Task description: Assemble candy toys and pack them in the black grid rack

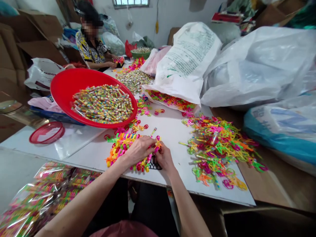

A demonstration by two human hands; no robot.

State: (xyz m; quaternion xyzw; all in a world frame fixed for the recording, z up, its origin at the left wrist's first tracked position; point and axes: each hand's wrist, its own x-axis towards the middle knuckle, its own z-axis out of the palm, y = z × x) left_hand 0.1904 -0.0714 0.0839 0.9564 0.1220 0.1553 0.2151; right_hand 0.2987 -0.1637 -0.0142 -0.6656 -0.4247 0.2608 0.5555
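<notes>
In the head view, my left hand point(139, 150) reaches over rows of small bright plastic pieces point(120, 148) standing in a black grid tray point(155, 163). My right hand point(165, 158) is at the tray's right edge, its fingers curled. Both hands' fingertips meet around a small pink and yellow plastic piece point(158, 144), partly hidden by the fingers. Just beyond them lies a single thin patterned tube point(154, 131). Open cells of the tray show between my hands; the rest is covered by pieces and my left hand.
A tilted red basin point(65, 89) holds many patterned tubes. To the right spreads a pile of colourful plastic pieces point(214, 141). An open white sack point(187, 52) spills more. A small red basket point(46, 133), packed clear bags point(44, 194) and a co-worker point(91, 46) are at left.
</notes>
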